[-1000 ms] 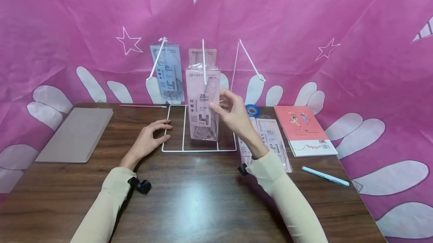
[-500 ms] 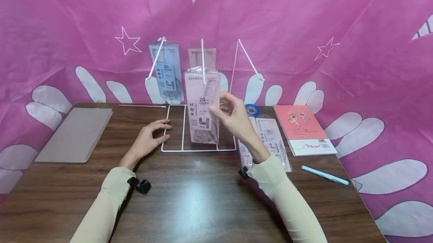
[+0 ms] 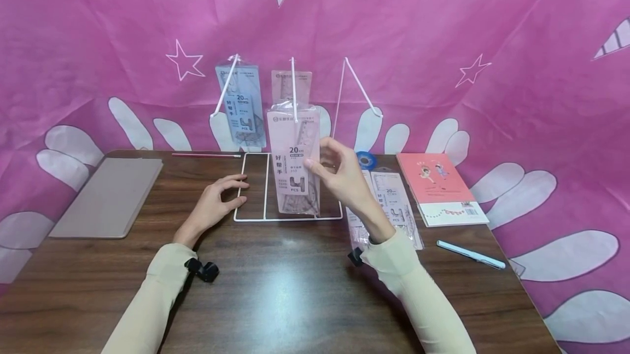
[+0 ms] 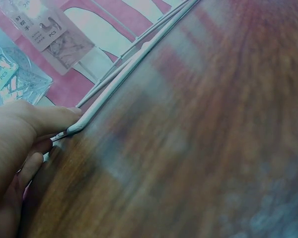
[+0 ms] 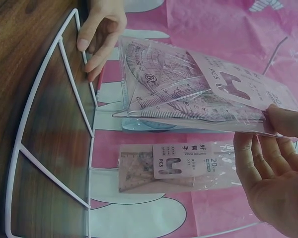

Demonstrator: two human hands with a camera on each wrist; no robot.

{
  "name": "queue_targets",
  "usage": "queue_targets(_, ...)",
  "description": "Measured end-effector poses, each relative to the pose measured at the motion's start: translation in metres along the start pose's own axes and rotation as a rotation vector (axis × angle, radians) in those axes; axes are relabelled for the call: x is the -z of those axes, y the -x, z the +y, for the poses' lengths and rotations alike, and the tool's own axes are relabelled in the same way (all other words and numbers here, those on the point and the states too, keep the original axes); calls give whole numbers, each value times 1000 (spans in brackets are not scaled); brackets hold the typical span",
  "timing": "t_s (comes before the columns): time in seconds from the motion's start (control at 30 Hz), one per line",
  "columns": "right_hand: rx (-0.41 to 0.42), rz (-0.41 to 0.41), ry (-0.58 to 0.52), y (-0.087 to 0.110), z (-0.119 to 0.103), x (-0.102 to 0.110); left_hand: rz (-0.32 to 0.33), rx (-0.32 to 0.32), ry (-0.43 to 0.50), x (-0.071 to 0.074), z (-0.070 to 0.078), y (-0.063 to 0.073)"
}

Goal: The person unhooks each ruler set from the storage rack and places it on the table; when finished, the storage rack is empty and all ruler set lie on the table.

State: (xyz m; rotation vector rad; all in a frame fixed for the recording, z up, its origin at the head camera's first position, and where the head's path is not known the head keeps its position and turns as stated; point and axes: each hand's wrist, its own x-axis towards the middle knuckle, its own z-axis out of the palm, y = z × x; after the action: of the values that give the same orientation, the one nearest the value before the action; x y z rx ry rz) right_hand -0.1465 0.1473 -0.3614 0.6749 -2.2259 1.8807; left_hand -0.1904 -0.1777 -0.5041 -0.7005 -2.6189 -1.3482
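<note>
Half done, it seems: one pink pack (image 3: 293, 160) is near the tip of the middle hook (image 3: 293, 83).
Make the pink pack the middle of a clock, seen from the head. At 3 o'clock, the right hand (image 3: 346, 176) has a narrow grip, pinching the pack's edge. At 8 o'clock, the left hand (image 3: 210, 207) rests on the white rack (image 3: 289, 220), its grip wide and loose. Two packs are up: a blue pack (image 3: 242, 113) at 10 o'clock and a back pack (image 3: 302, 87) at 12. Near 1 o'clock, the right hook (image 3: 361, 84) has none. At 4 o'clock, two flat packs (image 3: 391, 195) lie on the surface (image 3: 246, 288). The pink pack looks not yet settled; I cannot tell if it is going on or coming off.
</note>
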Motion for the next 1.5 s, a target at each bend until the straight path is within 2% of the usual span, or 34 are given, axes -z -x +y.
queue_targets(0.27, -6, 2, -8, 5, -3, 0, 11, -26, -10, 0, -1, 0)
queue_targets(0.77, -28, -3, -33, 17, -7, 1, -1, -2, 3, 0, -1, 0)
queue_targets(1.5, -8, -17, -6, 26, -19, 4, -9, -4, 13, 1, 2, 2)
